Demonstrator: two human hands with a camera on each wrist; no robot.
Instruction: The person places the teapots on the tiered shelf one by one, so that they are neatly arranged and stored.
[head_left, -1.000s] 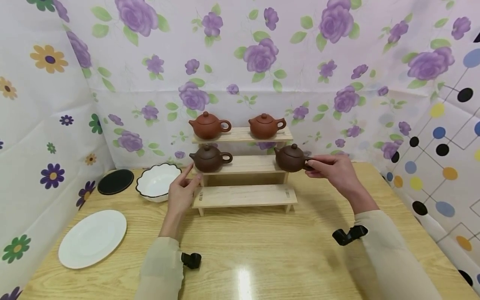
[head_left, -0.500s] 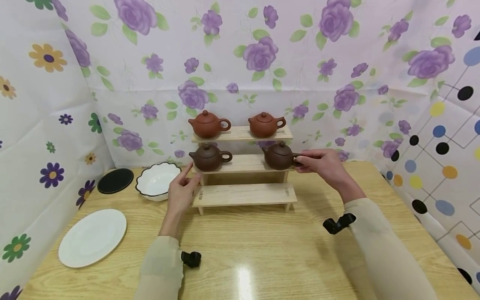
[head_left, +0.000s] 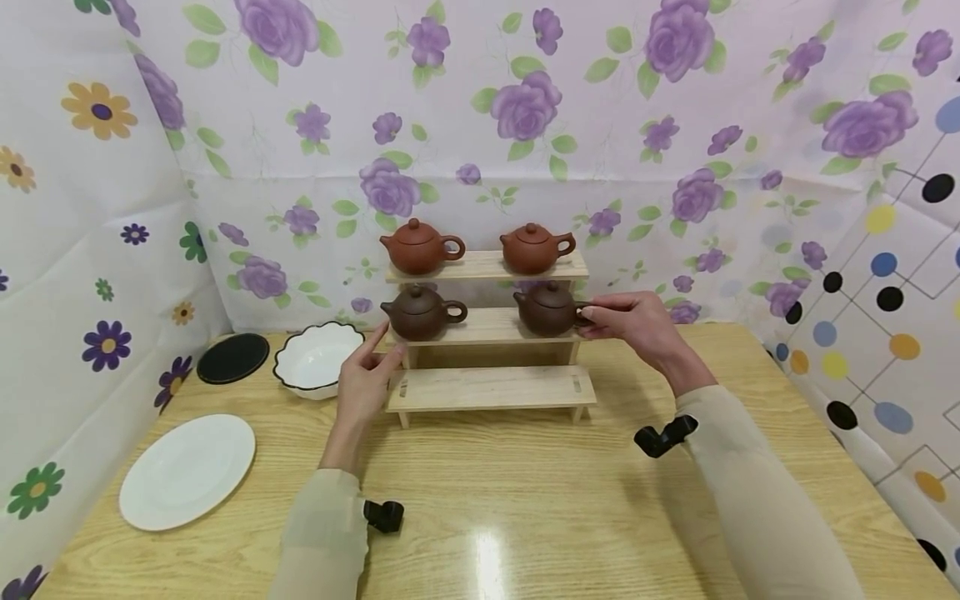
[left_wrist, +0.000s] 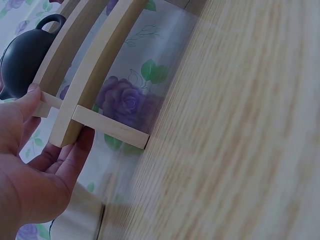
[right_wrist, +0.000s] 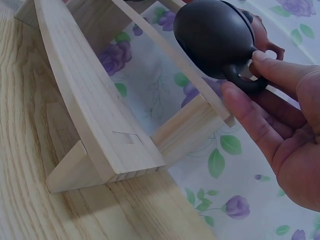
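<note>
My right hand pinches the handle of a dark brown teapot at the right end of the middle shelf; in the right wrist view the dark teapot hangs at the shelf's edge, and whether its base touches is unclear. My left hand grips the left end of the three-tier wooden rack, its thumb and fingers round the shelf ends in the left wrist view. Beside it, a second dark brown teapot stands on the middle shelf. Two reddish-brown teapots, one left and one right, stand on the top shelf.
Left of the rack are a white scalloped bowl with a dark rim, a black round mat and a white plate. Flowered cloth hangs behind and at the sides of the wooden table.
My right hand has moved left with the dark teapot, from past the shelf's right end to over the middle shelf. The left hand has stayed at the rack.
</note>
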